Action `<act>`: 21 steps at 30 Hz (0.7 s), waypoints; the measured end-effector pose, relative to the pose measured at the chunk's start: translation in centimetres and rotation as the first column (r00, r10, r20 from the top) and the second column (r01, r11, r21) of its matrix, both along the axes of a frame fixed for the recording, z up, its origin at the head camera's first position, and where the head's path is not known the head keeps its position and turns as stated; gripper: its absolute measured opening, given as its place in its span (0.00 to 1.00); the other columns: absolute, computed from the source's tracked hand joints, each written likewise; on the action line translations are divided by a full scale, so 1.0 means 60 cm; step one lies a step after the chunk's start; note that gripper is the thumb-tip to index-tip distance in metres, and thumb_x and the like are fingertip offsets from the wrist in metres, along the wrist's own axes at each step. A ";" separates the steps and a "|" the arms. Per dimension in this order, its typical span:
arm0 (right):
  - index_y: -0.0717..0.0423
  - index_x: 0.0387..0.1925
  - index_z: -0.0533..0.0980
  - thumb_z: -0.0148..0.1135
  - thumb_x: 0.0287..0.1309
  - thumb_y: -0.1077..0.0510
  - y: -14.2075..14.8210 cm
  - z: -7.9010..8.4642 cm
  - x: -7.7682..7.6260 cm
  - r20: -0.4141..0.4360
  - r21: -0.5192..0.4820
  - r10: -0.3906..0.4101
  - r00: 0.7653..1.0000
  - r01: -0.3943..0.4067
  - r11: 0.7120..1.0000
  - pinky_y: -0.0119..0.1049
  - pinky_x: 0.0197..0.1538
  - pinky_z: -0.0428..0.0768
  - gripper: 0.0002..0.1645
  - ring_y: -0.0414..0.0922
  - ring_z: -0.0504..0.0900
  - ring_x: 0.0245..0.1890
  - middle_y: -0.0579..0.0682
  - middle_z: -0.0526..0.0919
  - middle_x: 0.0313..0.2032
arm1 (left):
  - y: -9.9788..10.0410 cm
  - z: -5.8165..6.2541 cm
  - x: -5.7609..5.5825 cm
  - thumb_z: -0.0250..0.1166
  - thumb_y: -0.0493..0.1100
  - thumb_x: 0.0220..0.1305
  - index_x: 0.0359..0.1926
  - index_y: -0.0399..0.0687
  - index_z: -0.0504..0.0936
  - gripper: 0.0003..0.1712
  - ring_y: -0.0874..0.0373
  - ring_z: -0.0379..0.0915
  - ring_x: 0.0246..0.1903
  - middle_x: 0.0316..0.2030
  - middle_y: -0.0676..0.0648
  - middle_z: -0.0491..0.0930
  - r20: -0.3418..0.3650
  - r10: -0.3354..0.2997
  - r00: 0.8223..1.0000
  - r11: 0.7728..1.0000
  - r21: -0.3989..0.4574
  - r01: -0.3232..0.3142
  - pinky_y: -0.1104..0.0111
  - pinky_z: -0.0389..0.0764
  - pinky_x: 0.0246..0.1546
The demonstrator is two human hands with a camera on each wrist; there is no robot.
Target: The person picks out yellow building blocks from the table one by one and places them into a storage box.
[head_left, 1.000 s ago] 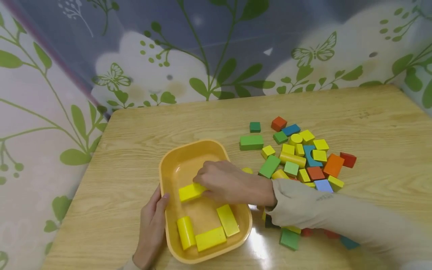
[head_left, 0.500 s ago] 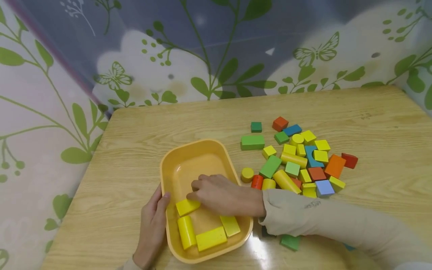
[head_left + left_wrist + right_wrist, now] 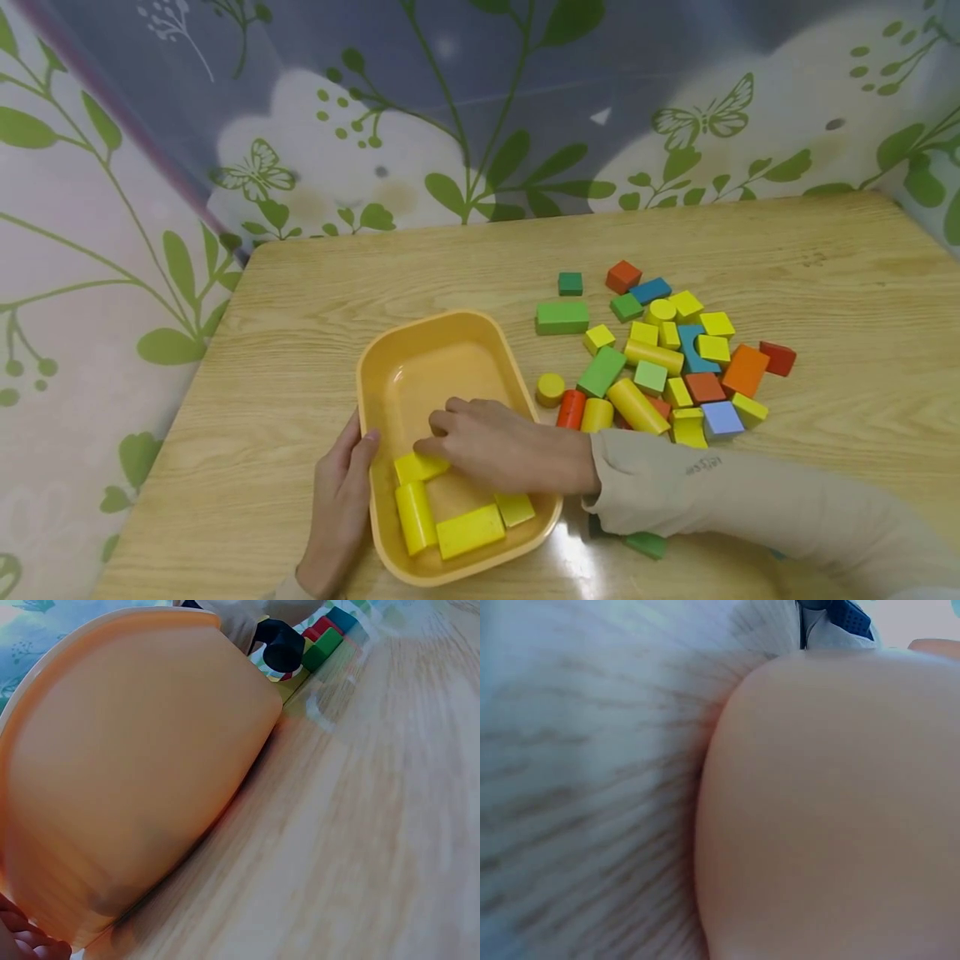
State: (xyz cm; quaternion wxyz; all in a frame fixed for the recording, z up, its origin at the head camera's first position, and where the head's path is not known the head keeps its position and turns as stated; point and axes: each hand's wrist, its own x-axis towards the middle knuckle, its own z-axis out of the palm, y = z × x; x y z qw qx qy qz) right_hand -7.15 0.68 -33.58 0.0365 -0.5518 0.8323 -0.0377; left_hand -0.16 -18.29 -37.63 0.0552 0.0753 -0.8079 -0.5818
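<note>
A yellow-orange plastic tub [image 3: 450, 354] stands on the table in the head view. My left hand [image 3: 339, 496] holds its left side, thumb at the rim and fingers along the outer wall. Inside the tub, my right hand [image 3: 506, 446] holds a yellow block [image 3: 415, 468] by its right end, partly covered by the fingers. That block's left end meets the top of a yellow cylinder [image 3: 415, 518]. A yellow rectangular block [image 3: 470, 531] lies along the near wall, beside another yellow block [image 3: 515, 509] partly hidden under my right hand. The left wrist view shows the tub's outer wall [image 3: 142, 765] and some fingers.
To the tub's right lies a loose pile of coloured blocks, among them an orange block [image 3: 746, 371], a green block [image 3: 562, 318] and a yellow cylinder [image 3: 637, 406]. My right sleeve [image 3: 720, 492] covers part of the pile. A patterned wall [image 3: 480, 108] rises behind the table.
My right hand has brought the yellow block down the tub toward me, up against the cylinder. It shifted only slightly in the last half second. My left hand has stayed put.
</note>
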 end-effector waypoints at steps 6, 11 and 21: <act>0.46 0.59 0.76 0.61 0.61 0.61 0.000 0.002 0.001 0.027 0.007 -0.009 1.000 0.009 1.000 0.33 0.44 0.77 0.23 0.43 0.74 0.41 0.47 0.79 0.45 | 0.000 0.002 0.001 0.45 0.44 0.77 0.72 0.45 0.62 0.26 0.57 0.67 0.61 0.67 0.47 0.65 -0.009 -0.007 1.000 1.000 -0.001 0.007 0.76 0.73 0.53; 0.48 0.61 0.74 0.65 0.59 0.57 0.025 0.026 -0.007 0.072 -0.089 -0.047 0.996 0.053 0.995 0.40 0.55 0.75 0.27 0.46 0.74 0.51 0.48 0.78 0.52 | -0.001 0.005 0.003 0.46 0.42 0.76 0.70 0.44 0.64 0.25 0.53 0.72 0.56 0.64 0.43 0.69 -0.026 0.001 1.000 1.000 0.002 -0.001 0.77 0.76 0.50; 0.58 0.56 0.76 0.71 0.52 0.63 0.204 0.068 -0.085 0.087 -0.342 -0.324 0.942 0.333 0.879 0.48 0.50 0.81 0.28 0.53 0.78 0.49 0.56 0.80 0.50 | 0.003 0.004 0.002 0.45 0.40 0.76 0.70 0.38 0.62 0.25 0.53 0.66 0.62 0.66 0.41 0.65 -0.056 -0.014 0.998 1.000 0.025 0.016 0.78 0.71 0.54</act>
